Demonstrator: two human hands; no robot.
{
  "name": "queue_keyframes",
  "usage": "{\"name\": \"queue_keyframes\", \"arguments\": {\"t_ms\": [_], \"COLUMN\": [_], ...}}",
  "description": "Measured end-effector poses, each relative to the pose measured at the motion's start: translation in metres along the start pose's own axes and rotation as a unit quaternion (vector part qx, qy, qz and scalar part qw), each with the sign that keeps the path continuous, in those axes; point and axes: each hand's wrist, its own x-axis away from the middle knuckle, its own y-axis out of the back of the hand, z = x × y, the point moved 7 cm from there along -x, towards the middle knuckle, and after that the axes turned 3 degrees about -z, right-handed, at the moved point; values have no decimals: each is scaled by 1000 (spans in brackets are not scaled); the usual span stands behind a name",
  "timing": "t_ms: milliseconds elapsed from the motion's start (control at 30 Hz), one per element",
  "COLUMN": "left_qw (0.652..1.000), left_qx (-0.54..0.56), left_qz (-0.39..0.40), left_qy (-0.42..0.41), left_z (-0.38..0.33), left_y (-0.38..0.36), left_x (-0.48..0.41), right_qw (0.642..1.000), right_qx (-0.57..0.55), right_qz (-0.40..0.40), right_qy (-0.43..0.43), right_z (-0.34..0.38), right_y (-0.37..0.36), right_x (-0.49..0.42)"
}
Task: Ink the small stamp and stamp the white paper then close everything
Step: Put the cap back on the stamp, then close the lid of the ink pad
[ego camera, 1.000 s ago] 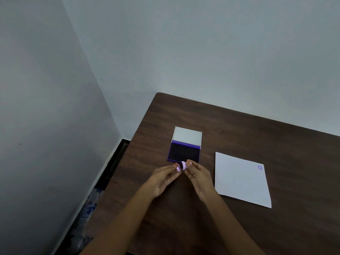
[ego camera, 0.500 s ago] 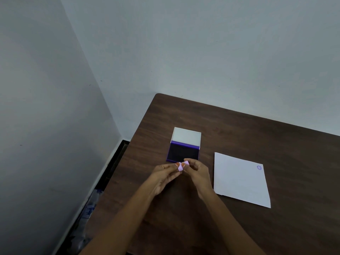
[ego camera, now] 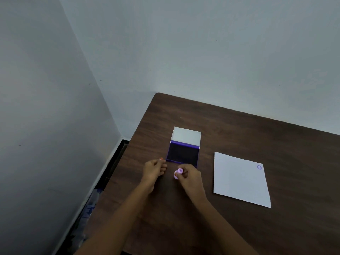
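The small lilac stamp [ego camera: 178, 173] is pinched in the fingertips of my right hand [ego camera: 190, 176], just in front of the ink pad. My left hand [ego camera: 154, 169] has come off the stamp and sits to its left with fingers loosely curled and nothing visible in them. The ink pad [ego camera: 182, 153] lies open, dark purple pad showing, its white lid [ego camera: 185, 136] flipped back behind it. The white paper [ego camera: 239, 183] lies to the right and carries one round purple stamp mark [ego camera: 259, 167] near its far right corner.
The dark wooden table [ego camera: 239, 129] stands in a corner between two pale walls. Its left edge drops to a floor gap with some bluish clutter [ego camera: 90, 205] below.
Both hands held the stamp together before. Now my left hand has let go and moved left, while my right hand keeps the stamp and has drawn it slightly back towards me.
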Motion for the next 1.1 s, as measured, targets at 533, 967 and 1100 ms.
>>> {"name": "queue_keyframes", "arguments": {"t_ms": [533,967,1100], "left_qw": [981,955,956], "left_qx": [-142,-225,-221], "left_qz": [-65,-13,-11], "left_qy": [-118,-196,-191], "left_z": [-41,-82,-80], "left_y": [-8,-73,-77], "left_x": [-37,-68,-68], "right_qw": [992,987,986], "right_qx": [-71,-51,-57], "right_qz": [-102,-96,-93], "right_qy": [-14,-120,-127], "right_z": [-9,-16,-17], "right_y": [26,37,32], "right_x": [-25,-115,-117]}}
